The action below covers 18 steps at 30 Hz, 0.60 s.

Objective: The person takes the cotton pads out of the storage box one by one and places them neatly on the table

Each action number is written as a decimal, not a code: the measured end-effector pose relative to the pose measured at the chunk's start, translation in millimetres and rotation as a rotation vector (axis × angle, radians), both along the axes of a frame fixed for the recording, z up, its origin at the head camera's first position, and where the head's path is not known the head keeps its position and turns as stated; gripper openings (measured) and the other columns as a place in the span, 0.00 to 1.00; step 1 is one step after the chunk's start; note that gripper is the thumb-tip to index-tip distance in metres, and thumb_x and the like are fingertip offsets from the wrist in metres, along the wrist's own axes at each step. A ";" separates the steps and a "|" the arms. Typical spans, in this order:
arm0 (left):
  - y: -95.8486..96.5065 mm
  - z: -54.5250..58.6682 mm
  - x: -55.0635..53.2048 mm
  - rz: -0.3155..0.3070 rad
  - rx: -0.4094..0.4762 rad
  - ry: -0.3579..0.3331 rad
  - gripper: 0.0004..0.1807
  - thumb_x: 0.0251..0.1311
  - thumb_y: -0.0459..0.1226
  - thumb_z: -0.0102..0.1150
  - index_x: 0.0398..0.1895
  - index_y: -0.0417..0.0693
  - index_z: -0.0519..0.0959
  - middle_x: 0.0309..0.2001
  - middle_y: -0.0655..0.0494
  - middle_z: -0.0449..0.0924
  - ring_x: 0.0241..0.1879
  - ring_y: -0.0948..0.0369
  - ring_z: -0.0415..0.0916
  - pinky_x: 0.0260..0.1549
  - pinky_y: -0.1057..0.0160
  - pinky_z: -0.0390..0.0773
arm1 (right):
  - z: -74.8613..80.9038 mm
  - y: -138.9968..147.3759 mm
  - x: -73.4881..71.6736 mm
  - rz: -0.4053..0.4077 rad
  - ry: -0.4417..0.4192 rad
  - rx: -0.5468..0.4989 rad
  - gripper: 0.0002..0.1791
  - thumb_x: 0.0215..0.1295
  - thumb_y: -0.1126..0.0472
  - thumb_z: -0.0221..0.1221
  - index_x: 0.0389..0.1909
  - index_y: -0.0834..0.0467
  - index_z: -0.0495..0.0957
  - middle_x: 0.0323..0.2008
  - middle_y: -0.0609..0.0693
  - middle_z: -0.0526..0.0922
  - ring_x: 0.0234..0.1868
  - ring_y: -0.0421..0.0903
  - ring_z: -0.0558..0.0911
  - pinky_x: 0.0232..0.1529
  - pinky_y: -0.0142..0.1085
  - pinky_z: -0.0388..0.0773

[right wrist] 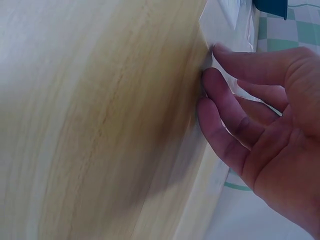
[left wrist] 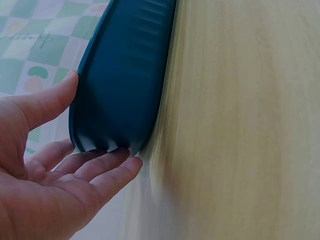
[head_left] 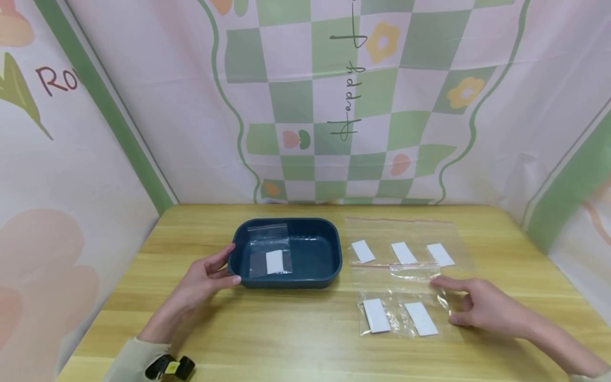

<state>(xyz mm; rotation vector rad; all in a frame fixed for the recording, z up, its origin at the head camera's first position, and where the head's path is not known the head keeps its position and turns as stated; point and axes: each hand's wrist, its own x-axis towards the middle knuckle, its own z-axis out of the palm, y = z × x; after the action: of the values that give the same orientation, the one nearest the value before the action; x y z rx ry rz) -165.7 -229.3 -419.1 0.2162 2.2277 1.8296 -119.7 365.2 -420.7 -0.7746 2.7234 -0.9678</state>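
Note:
My left hand (head_left: 202,278) holds the left end of a dark blue rectangular tray (head_left: 305,282), thumb at the near corner. In the left wrist view its fingers curl against the tray's end wall (left wrist: 122,75). Inside the tray lies a clear zip bag (head_left: 260,260) with a white rectangular piece (head_left: 275,262). On the right, my right hand (head_left: 491,307) touches the right edge of a clear zip bag (head_left: 406,284) holding a white piece (head_left: 421,319). Its fingers are spread loosely, index fingertip near the bag's upper corner and thumb lower down.
Left of that bag lies another with a white piece (head_left: 376,315). Behind them, clear bags (head_left: 334,249) with several white pieces (head_left: 440,255) lie in a row, partly overlapped. The wooden table (head_left: 296,339) meets a patterned cloth backdrop (head_left: 334,159) at its rear edge.

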 end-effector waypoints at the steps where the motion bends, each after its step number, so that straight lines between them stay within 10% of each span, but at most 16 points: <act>1: 0.1 0.0 0.1 0.002 0.001 -0.003 0.45 0.66 0.30 0.71 0.83 0.44 0.59 0.80 0.38 0.54 0.71 0.39 0.67 0.62 0.56 0.78 | -0.4 0.3 0.2 -0.003 0.016 0.010 0.40 0.54 0.68 0.76 0.68 0.74 0.73 0.30 0.59 0.86 0.15 0.28 0.65 0.15 0.29 0.71; 5: 0.3 0.0 -0.2 0.009 0.000 -0.008 0.44 0.66 0.30 0.71 0.83 0.44 0.59 0.79 0.36 0.55 0.72 0.38 0.66 0.61 0.56 0.78 | -2.1 3.1 1.1 -0.020 0.082 0.047 0.40 0.51 0.67 0.78 0.65 0.74 0.75 0.64 0.80 0.72 0.17 0.30 0.68 0.19 0.29 0.72; 12: 1.0 0.7 0.2 0.006 0.005 -0.015 0.44 0.66 0.30 0.70 0.83 0.43 0.59 0.79 0.36 0.54 0.72 0.38 0.66 0.61 0.56 0.78 | 2.7 4.9 1.0 -0.040 0.148 0.097 0.42 0.48 0.65 0.80 0.65 0.73 0.76 0.64 0.78 0.73 0.17 0.30 0.68 0.18 0.29 0.71; 14: 1.0 1.0 0.4 0.006 0.006 -0.013 0.44 0.66 0.30 0.70 0.83 0.43 0.59 0.79 0.36 0.54 0.72 0.38 0.66 0.61 0.57 0.78 | 8.5 2.1 -2.3 -0.039 0.165 0.111 0.41 0.47 0.65 0.80 0.65 0.72 0.77 0.63 0.76 0.76 0.17 0.29 0.66 0.17 0.28 0.70; 18: 1.1 1.4 0.6 0.007 0.005 -0.011 0.44 0.66 0.29 0.70 0.83 0.43 0.59 0.80 0.36 0.54 0.72 0.38 0.66 0.61 0.57 0.78 | 24.9 -6.4 -11.2 -0.023 0.153 0.123 0.38 0.53 0.64 0.79 0.65 0.68 0.78 0.26 0.50 0.84 0.16 0.29 0.64 0.16 0.28 0.68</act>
<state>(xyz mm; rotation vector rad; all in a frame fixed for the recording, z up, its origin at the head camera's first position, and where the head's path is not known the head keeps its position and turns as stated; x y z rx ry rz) -165.1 -228.2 -417.7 0.1998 2.2196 1.8355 -130.9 358.7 -395.8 -0.8281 2.8957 -0.7664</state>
